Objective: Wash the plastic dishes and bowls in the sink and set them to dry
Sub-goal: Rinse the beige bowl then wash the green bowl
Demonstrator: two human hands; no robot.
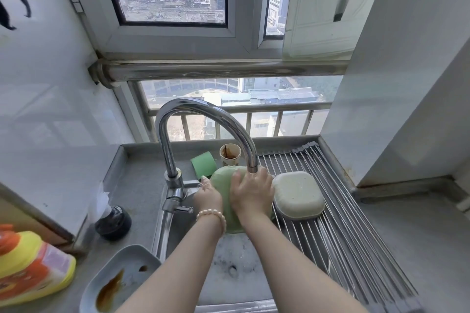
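Both hands are on the green plate, which stands on edge over the sink right under the faucet spout. The left hand grips the plate's edge at about 9 o'clock, fingers curled round the rim, with a pearl bracelet on that wrist. The right hand lies flat against the plate's face, fingers spread and fairly straight, pressing on it rather than gripping. Can't really tell if water's running.

At 3 o'clock from the plate, just beside the right hand, a pale bowl sits upside down on the rack of metal rods laid over the sink's right side. At 12 o'clock, behind the plate, there's a green sponge and a paper cup with brown stains inside, both on the worktop ledge. Down at 7 o'clock a grey tray with brown sauce smeared on it hangs over the sink's left rim. Farther left a yellow-orange bottle lies on the worktop, and a dark round thing sits near the wall.
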